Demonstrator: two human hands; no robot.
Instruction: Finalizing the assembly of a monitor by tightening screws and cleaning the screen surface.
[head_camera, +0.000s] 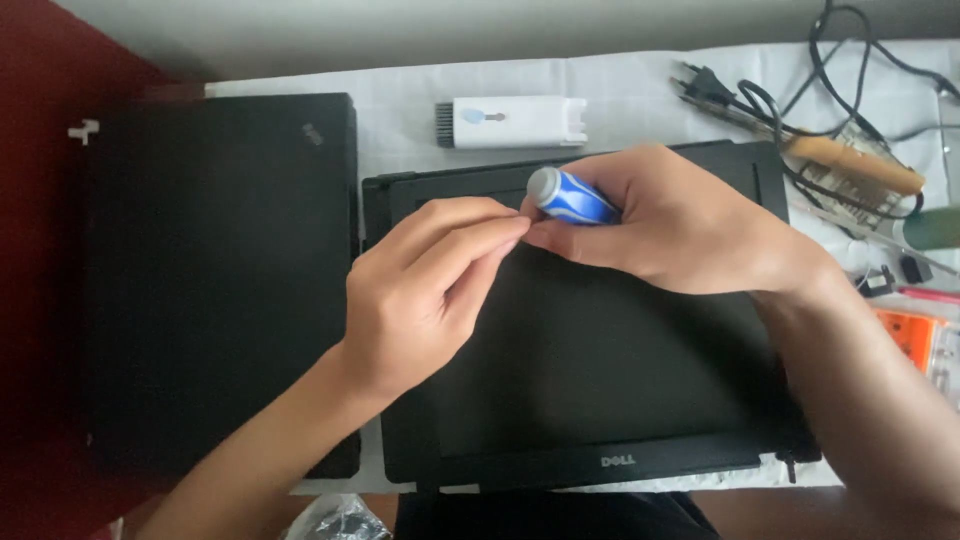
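Seen from the head camera, the left hand (425, 290) hovers over a black laptop screen panel (600, 390) lying flat on a white cloth (620, 100), its fingers (480, 232) pinched together at the tip of a blue-and-white screwdriver (568, 197). The right hand (680, 225) is closed around the screwdriver's handle, above the panel's upper-left area. A closed black laptop (215, 270) lies just beside the panel on the left. Beyond it rest a white cleaning tool (515, 122), a soldering iron (850, 160) and tangled black cables (850, 60).
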